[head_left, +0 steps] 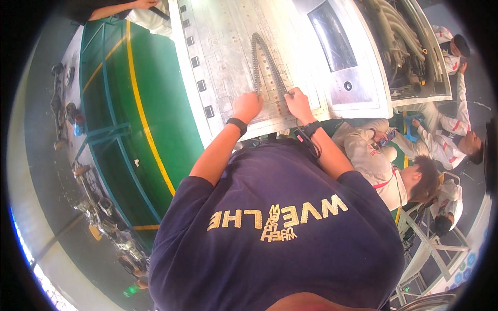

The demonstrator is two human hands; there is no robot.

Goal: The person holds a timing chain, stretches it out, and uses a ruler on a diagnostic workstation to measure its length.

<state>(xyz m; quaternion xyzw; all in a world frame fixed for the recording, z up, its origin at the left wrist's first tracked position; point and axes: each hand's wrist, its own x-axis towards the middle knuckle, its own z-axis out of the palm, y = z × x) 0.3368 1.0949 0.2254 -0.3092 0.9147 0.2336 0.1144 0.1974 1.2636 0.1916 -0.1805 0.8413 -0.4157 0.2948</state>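
Observation:
A dark metal chain [254, 62] lies in a narrow upturned V on the worn pale worktop [223, 78], its bend pointing away from me. Closed at the near end of its left strand is my left hand [248, 106]. My right hand [299, 105] pinches the near end of the right strand. Small brass-coloured studs or holes dot the surface between the two strands. Both wrists carry dark bands, and a thin dark cord with a small device [301, 136] hangs by my right wrist.
A recessed screen or window [333, 36] and a bin of hoses [399, 36] are at the right. People in pale workwear [381, 168] sit close on my right. Another person's arm [116, 9] reaches in at far left. Blue railings [111, 103] stand along the green floor [166, 103].

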